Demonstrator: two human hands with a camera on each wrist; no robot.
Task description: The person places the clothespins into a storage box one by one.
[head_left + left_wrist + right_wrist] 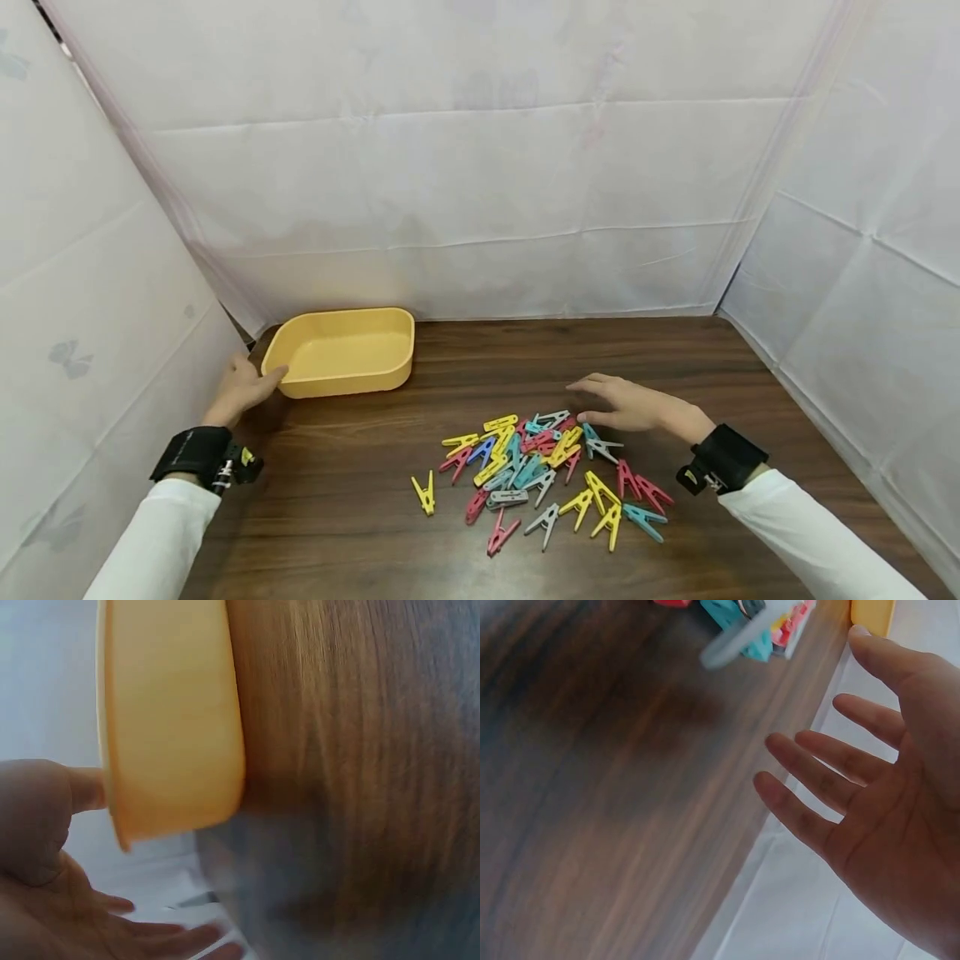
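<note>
Many small plastic clothespins (540, 471), mixed colours, heaped mid-bench, right hand (633, 406) flat above, left hand (242, 387) open, touching yellow tray (341, 350).

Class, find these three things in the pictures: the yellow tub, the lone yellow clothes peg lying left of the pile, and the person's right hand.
yellow tub (341, 383), head view, on its front wall.
lone yellow clothes peg (425, 492), head view, on its middle.
right hand (633, 406), head view, on the back of the hand.

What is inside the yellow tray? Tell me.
The yellow tray shows only its bare floor and no pegs. The near wall hides a thin strip of floor. The left hand touches its corner.
</note>
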